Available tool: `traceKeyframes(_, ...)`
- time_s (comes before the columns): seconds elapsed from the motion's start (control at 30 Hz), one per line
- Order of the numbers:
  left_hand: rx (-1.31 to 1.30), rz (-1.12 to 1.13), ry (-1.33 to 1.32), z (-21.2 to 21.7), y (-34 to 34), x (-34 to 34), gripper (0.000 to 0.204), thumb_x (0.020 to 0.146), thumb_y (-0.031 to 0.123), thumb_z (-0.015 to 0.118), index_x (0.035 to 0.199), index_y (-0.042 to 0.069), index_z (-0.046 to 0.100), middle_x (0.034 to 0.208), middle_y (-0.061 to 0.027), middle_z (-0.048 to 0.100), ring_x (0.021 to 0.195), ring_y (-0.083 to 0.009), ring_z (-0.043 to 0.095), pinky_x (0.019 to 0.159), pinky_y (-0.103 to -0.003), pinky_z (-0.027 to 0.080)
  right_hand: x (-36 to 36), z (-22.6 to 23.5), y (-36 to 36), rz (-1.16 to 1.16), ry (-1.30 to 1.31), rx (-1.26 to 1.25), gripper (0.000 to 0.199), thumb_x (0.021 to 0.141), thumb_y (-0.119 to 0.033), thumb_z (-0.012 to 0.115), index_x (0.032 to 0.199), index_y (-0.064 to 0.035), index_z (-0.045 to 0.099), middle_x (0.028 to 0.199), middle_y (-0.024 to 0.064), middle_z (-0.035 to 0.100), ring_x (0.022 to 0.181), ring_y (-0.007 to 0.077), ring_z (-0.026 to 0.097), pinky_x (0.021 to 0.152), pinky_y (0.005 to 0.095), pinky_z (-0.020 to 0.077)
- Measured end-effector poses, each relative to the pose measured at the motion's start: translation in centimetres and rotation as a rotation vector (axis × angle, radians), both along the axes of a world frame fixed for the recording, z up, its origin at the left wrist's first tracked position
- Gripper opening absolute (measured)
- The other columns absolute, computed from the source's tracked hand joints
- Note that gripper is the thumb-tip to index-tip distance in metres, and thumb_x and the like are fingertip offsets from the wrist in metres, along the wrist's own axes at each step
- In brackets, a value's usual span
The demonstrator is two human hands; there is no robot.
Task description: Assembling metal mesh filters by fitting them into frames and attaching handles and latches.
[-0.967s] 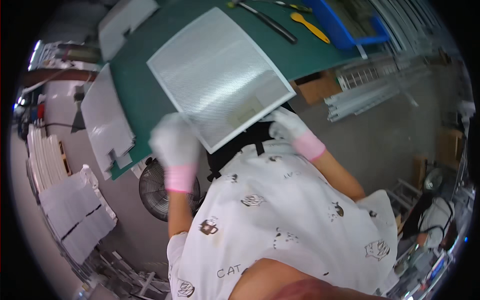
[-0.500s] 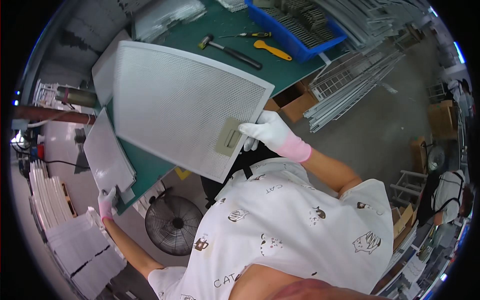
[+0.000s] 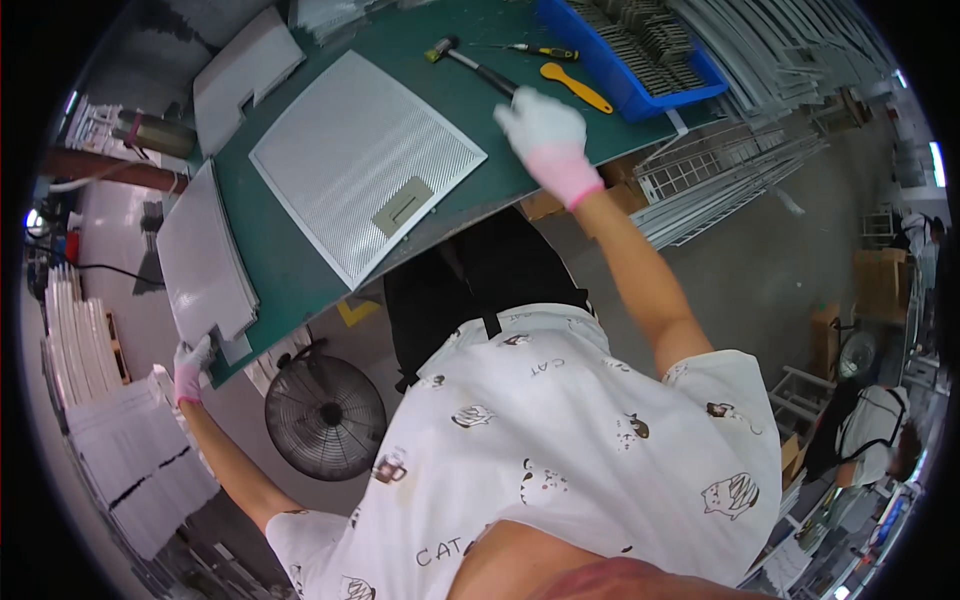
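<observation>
A silver mesh filter panel (image 3: 350, 140) with a grey-green latch plate (image 3: 402, 206) lies on the green tabletop (image 3: 290, 300). My right hand (image 3: 545, 130), in a white glove with a pink cuff, is over the end of the hammer (image 3: 482, 74). It covers that part of the handle, and its fingers are too blurred to show whether they grip it. At the table's left corner, my gloved left hand (image 3: 194, 362) is closed at the notched edge of a stack of flat metal sheets (image 3: 203, 265).
Beyond the hammer lie a screwdriver (image 3: 550, 51) and a yellow scraper-like tool (image 3: 578, 88). A blue bin (image 3: 690, 98) holds several metal pieces. More sheets (image 3: 245, 75) rest at the far left. A black fan (image 3: 325, 415) stands below the table; metal strips (image 3: 735, 185) lie at right.
The mesh panel, held up by my right hand before, now lies flat on the table. My right hand has let go and moved farther away to the hammer. My left hand stays at the sheets.
</observation>
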State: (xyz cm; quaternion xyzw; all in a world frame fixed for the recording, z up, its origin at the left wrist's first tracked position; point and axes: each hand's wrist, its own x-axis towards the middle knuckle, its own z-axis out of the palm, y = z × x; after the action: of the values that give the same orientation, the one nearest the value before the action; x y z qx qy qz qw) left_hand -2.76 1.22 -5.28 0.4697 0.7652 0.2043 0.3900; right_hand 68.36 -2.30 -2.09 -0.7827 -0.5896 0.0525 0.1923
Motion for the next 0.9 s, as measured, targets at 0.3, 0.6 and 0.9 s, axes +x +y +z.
traceKeyframes(0.3,-0.029,0.118,0.075,-2.3,-0.5,-4.2,0.069,0.070,0.025,0.083,0.120,-0.005,0.046,0.098,-0.0117,0.061,0.069,-0.0168,0.063,0.057,-0.027,0.053,0.7,1.0,1.6,0.206,0.098,-0.059,0.036,0.089,-0.017,0.047,0.124,-0.0070,0.046,0.106,0.0179,0.060,0.094,0.0358,0.061,0.076,0.0460,0.0501)
traceKeyframes(0.6,0.000,0.033,0.111,0.0,-0.2,-1.5,0.066,0.072,0.030,0.081,0.117,-0.007,0.050,0.098,-0.0097,0.061,0.072,-0.0159,0.063,0.061,-0.027,0.055,1.4,0.2,-11.2,0.376,-0.149,-0.033,0.050,0.086,-0.018,0.057,0.134,-0.0143,0.044,0.089,0.0094,0.060,0.070,0.0281,0.061,0.060,0.0375,0.0491)
traceKeyframes(0.9,0.007,0.048,-0.003,0.5,-0.2,1.4,0.086,0.072,0.014,0.079,0.134,-0.012,0.025,0.106,-0.0175,0.060,0.079,-0.0199,0.066,0.061,-0.028,0.054,2.9,1.4,-1.7,0.222,-0.514,0.102,0.045,0.077,-0.023,0.067,0.118,-0.0090,0.054,0.100,0.0120,0.062,0.088,0.0296,0.061,0.071,0.0401,0.0495)
